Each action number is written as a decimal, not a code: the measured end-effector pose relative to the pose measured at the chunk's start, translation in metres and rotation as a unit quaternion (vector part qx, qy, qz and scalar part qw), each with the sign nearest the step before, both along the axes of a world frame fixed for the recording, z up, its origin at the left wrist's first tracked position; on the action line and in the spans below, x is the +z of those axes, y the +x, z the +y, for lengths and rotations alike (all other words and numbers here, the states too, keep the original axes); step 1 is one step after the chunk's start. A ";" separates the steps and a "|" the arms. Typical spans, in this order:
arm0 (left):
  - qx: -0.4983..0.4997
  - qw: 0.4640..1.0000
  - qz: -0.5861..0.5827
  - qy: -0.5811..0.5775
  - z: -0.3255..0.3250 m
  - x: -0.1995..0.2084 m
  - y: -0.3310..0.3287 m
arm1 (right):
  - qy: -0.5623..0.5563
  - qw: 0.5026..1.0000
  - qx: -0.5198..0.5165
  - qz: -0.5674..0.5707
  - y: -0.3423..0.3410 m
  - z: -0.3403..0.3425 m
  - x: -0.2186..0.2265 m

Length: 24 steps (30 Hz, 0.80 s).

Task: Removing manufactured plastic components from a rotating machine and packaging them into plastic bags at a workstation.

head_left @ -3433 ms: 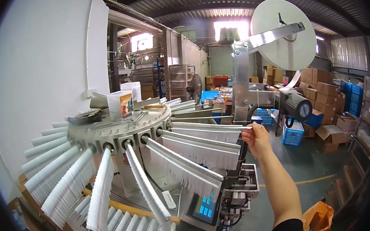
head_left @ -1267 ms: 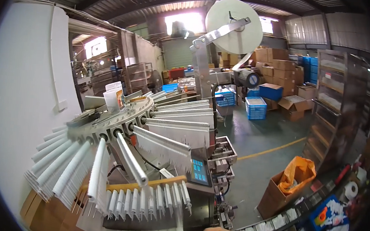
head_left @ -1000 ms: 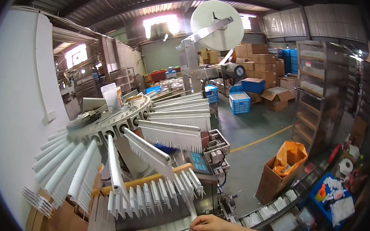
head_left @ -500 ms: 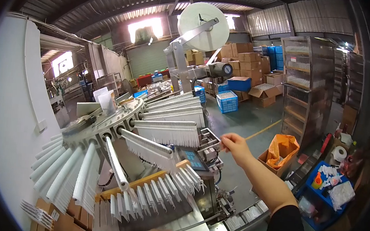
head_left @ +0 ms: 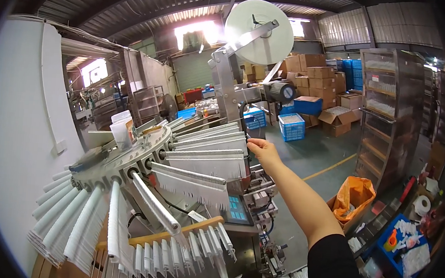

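My right hand (head_left: 263, 153) reaches forward, its thumb and fingers pinched together beside the outer end of a rod hung with white fringed strips (head_left: 217, 145). Whatever lies between the fingertips is too small to make out. The rod is one of several that fan out from a round metal turntable (head_left: 142, 156), all draped with similar white strips. Below them, a wooden bar (head_left: 165, 229) carries a row of thin pins hung with white pieces. My left hand is out of view.
A small control screen (head_left: 238, 208) sits below my right forearm. Above the machine stand a large white roll (head_left: 259, 32) and a motor (head_left: 282, 92). At right are a box with an orange bag (head_left: 352, 199), a tall shelf rack (head_left: 386, 120) and a blue crate (head_left: 393, 257).
My right hand has moved forward to the rod ends. My left hand, earlier at the lower edge, has left the view. The whole view has shifted, and the rods sit slightly differently in it.
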State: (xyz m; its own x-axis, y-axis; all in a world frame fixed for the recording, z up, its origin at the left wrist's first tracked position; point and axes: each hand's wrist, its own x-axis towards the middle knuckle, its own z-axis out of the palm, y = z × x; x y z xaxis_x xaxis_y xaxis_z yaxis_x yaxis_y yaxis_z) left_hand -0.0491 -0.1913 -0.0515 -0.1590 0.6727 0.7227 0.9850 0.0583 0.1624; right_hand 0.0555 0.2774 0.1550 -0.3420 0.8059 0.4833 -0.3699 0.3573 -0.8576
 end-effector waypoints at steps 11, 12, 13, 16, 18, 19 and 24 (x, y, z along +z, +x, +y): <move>0.000 0.999 0.021 0.038 0.007 0.003 0.000 | -0.028 0.999 0.036 0.007 -0.014 0.015 -0.003; 0.003 0.999 0.017 0.037 0.007 0.004 0.001 | -0.035 0.998 0.046 0.009 -0.014 0.015 -0.004; 0.004 0.999 0.017 0.036 0.007 0.004 0.001 | -0.042 0.998 0.055 0.012 -0.014 0.015 -0.004; 0.012 0.999 0.009 0.028 0.005 0.002 0.001 | -0.062 0.996 0.063 0.008 -0.012 0.015 -0.005; 0.003 1.000 0.012 0.027 0.003 0.002 0.002 | -0.057 0.996 0.063 0.012 -0.011 0.015 -0.005; 0.002 1.000 0.012 0.027 0.002 0.002 0.003 | -0.053 0.996 0.064 0.015 -0.009 0.014 -0.006; 0.002 0.999 -0.008 0.033 -0.001 0.004 0.010 | -0.050 0.995 0.074 0.050 0.013 0.013 -0.005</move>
State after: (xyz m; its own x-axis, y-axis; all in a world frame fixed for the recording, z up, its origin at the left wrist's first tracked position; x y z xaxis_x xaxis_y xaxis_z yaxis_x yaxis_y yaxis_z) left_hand -0.0394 -0.1918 -0.0479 -0.1726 0.6225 0.7634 0.9822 0.0504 0.1810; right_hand 0.0686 0.2899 0.1504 -0.4152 0.7962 0.4400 -0.4967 0.2068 -0.8429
